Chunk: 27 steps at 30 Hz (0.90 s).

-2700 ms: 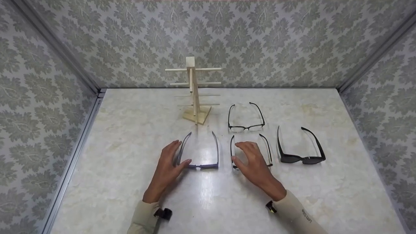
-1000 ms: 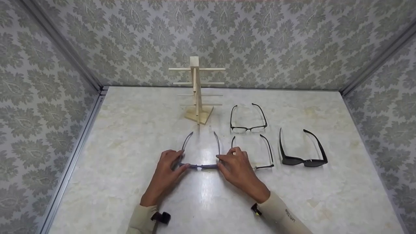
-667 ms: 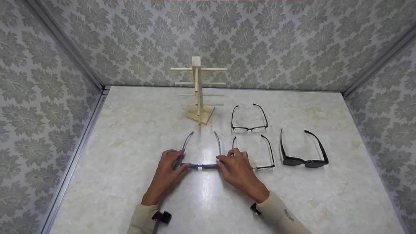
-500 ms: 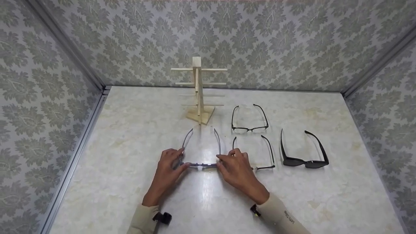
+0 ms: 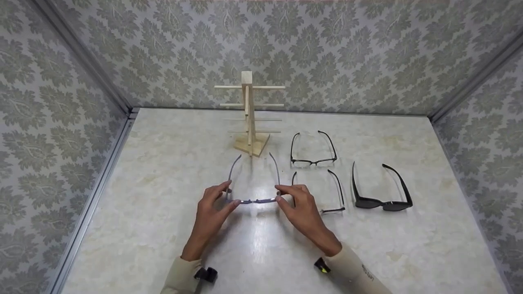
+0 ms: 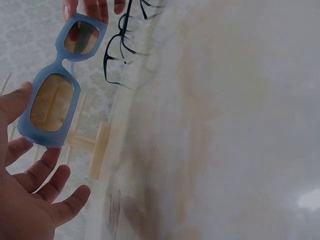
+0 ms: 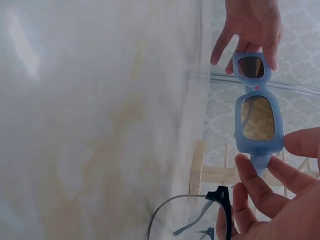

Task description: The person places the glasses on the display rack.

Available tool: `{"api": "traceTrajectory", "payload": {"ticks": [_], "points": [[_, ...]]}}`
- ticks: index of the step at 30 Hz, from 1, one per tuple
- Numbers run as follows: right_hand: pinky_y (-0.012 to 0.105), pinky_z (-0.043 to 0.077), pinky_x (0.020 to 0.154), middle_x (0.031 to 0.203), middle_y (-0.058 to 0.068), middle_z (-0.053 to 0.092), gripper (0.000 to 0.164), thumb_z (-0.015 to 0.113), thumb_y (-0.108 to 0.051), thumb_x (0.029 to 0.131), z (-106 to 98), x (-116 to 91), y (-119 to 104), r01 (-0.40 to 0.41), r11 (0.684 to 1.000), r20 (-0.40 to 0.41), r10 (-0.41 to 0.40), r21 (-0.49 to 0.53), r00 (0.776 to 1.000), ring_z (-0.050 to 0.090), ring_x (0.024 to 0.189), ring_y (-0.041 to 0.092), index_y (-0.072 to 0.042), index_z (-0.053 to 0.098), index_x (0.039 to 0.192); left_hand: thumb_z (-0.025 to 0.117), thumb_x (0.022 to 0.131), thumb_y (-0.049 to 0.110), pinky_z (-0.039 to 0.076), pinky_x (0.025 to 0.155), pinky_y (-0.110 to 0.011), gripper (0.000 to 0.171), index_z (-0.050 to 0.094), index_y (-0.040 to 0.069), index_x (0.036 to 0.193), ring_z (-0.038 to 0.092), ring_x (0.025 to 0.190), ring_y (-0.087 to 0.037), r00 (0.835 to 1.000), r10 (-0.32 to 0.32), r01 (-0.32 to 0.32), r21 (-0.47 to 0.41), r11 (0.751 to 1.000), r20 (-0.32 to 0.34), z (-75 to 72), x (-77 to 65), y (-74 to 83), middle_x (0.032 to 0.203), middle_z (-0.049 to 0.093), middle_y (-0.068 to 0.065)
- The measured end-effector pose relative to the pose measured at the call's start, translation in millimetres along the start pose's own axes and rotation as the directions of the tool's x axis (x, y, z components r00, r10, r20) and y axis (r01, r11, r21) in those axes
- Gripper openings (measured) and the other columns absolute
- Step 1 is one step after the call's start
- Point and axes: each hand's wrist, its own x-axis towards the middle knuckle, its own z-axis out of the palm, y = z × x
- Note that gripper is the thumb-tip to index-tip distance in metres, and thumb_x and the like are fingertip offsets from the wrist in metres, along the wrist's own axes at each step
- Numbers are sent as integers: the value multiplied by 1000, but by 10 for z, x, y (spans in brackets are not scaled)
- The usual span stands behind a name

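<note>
Blue-framed sunglasses (image 5: 266, 200) with brownish lenses are held up off the table between both hands, temples unfolded and pointing away from me. My left hand (image 5: 211, 210) pinches the left front corner between thumb and fingers. At the opposite corner, my right hand (image 5: 305, 210) grips the frame the same way. The right wrist view shows the blue front (image 7: 260, 146) upright, with the right thumb against its edge and fingers round the hinge. Below the right hand lie half-rim eyeglasses (image 5: 340, 190), their left part hidden by it.
Beyond the sunglasses stands a wooden display rack (image 5: 248, 102) with thin crossbars and a flat base (image 5: 257, 146). Dark-rimmed eyeglasses (image 5: 314, 163) lie to its right. Black sunglasses (image 5: 382, 203) rest farther right. Patterned walls (image 5: 327, 49) enclose the table (image 5: 163, 134).
My right hand has moved left from over the half-rim eyeglasses and taken the blue sunglasses' right corner. Both hands have since raised the sunglasses from the table, slightly away from me.
</note>
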Motion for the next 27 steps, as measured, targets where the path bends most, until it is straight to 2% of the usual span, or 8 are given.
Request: {"api": "traceTrajectory", "payload": {"ticks": [6,8,13,15,19,27], "points": [[51,54,99,120,10,81,31,78,-16,105,-17,-3,3,-38,996,-16,40,83,999,63,118,22,-13,78,136,89,96,11,54,115,-57,55,71,12,147,63,123,-25,999,-51,50,-57,997,-8,5,0,68,127,70,-21],[49,54,99,120,6,81,31,79,-15,105,-27,4,-7,-50,994,-18,52,100,999,64,117,22,-12,79,136,88,96,11,54,114,-56,55,70,11,148,64,124,-25,998,-61,60,-67,996,-12,5,3,90,127,71,-18],[45,55,97,123,6,80,33,78,-15,105,-64,25,-40,-82,990,-6,83,118,997,67,117,22,-9,77,138,87,98,10,54,114,-54,59,66,8,153,65,123,-26,996,-89,87,-99,991,-21,4,23,119,128,70,-16],[44,56,97,125,12,79,33,77,-16,106,-76,39,-48,-103,985,11,102,136,995,69,117,22,-9,76,139,86,98,10,54,115,-54,60,65,9,154,66,123,-27,994,-106,102,-120,988,-23,0,32,130,127,70,-17],[42,59,98,127,15,78,31,76,-16,107,-100,84,-43,-130,972,31,126,193,992,72,115,21,-11,77,138,86,98,9,54,115,-54,60,65,10,154,66,123,-27,991,-133,128,-152,980,-22,6,74,144,124,70,-13],[44,59,100,127,14,78,30,76,-17,107,-146,189,-35,-164,959,55,155,231,986,73,114,20,-11,78,136,87,97,10,54,114,-51,58,67,8,151,66,121,-27,990,-140,132,-169,977,-33,11,176,171,121,71,-12]]}}
